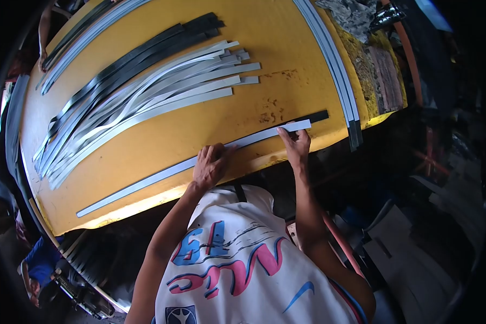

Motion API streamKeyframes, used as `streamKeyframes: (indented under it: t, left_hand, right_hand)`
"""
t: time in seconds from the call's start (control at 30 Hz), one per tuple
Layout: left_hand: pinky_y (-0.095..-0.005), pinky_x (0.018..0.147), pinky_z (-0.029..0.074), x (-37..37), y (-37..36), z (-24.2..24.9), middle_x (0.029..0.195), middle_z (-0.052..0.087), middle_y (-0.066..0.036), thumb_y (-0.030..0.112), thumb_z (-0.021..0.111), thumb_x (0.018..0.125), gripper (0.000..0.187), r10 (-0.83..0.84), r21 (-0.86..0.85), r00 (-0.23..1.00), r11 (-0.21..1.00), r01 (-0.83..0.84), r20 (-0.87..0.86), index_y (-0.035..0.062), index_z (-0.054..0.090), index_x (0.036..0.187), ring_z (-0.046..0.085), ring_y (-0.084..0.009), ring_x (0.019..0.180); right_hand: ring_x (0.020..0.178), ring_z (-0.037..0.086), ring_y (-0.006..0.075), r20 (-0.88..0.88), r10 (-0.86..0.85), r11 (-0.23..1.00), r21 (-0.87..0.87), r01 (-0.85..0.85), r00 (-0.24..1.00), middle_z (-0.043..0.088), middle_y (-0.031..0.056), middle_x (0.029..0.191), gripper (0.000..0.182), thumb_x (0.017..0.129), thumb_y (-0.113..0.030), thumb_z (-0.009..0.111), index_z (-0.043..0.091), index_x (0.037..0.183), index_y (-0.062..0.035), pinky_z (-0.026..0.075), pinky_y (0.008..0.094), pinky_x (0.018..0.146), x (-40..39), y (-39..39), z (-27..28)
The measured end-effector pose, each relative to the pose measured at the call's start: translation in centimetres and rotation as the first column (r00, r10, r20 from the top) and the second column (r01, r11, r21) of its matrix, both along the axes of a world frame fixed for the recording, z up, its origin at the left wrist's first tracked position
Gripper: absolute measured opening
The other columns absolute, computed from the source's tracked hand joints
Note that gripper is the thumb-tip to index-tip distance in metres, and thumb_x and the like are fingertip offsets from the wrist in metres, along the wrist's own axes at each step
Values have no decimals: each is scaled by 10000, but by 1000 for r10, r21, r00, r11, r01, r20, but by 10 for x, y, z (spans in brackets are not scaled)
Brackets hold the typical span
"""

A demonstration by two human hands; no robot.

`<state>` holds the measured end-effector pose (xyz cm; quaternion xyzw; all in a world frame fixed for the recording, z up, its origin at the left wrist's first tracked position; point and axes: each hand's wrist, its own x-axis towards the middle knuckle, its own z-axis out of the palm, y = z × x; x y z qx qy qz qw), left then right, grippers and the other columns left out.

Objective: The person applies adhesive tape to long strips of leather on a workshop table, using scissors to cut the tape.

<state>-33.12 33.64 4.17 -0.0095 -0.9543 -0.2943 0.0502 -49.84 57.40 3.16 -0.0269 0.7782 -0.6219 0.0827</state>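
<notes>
A long white strip [162,174] lies along the near edge of the yellow table [286,48], over a black strip [317,116] whose right end sticks out past it. Near the middle of the white strip my left hand [210,164] presses down, its fingers bent and close together; whether they grip it is hard to see. Toward the right end, my right hand [296,143] pinches the white strip between thumb and fingers. Beyond my hands lies a loose bundle of white strips [200,81], with black strips [146,48] along its far side.
More long strips [335,65] lie at the table's right, hanging over the near edge. Others [86,43] lie at the far left, near another person's hand [42,60]. A worn block [384,78] is at the right corner. Another person in blue [40,262] is at lower left.
</notes>
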Motion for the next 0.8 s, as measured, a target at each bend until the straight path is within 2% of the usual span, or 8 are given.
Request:
streamKeyframes:
  t: [0.07,0.2,0.4,0.53,0.63,0.7,0.77,0.8]
  left_hand:
    - [-427,907,455,-1,2,2,1075,553,-86,56,671,780,635,-1,-22,1000,1000,2,23,247,618,1383,547,-298,1012]
    - [-440,949,440,-3,3,3,1129,515,-104,70,648,806,689,-10,-88,995,996,18,94,288,549,1452,517,-315,1043]
    - [-442,948,435,-3,4,1,1122,515,-110,81,641,817,667,5,-65,997,998,0,79,282,557,1448,515,-316,1049]
    - [-442,941,437,-7,5,2,1133,522,-116,100,653,809,657,7,-93,995,996,2,100,255,564,1441,518,-317,1055]
    - [-455,944,440,-15,11,8,1163,531,-126,136,678,828,615,-11,-57,996,998,16,93,205,571,1429,523,-328,1074]
    - [-470,943,455,-22,28,12,1181,565,-163,173,710,865,498,69,168,992,982,-86,104,151,633,1357,561,-367,1063]
    - [-474,994,444,-32,41,12,1223,560,-170,198,729,863,540,63,180,994,980,-78,88,151,603,1386,554,-375,1115]
    - [-478,1045,433,-36,47,10,1264,556,-177,223,747,860,587,58,194,996,978,-71,74,151,573,1416,547,-383,1167]
  right_hand:
    - [861,612,79,70,15,1000,25,-16,997,694,26,952,226,899,-71,772,659,1074,16,502,255,789,1,-1,5]
    - [863,622,84,68,-5,1000,13,5,998,700,32,953,231,899,-70,770,662,1081,23,507,256,796,0,-2,3]
    - [832,628,78,67,-15,1000,-8,15,998,703,32,940,234,897,-85,776,666,1071,25,511,255,769,1,-2,0]
    - [803,630,74,45,-17,997,82,13,999,709,31,910,217,892,-95,782,676,1041,22,510,254,743,1,-1,-3]
    - [799,633,78,35,-12,993,119,8,999,713,36,902,214,890,-99,784,680,1033,22,511,255,738,0,0,-1]
    - [801,635,81,38,-4,989,147,-2,999,716,41,904,216,889,-101,785,681,1034,22,512,256,740,0,0,-4]
    - [668,566,75,-72,-22,991,127,31,997,708,35,813,314,871,-220,814,695,1058,3,480,267,629,0,1,-15]
    - [717,643,109,-72,-9,989,149,20,997,745,68,875,324,870,-228,813,696,1060,6,516,282,676,0,1,-10]
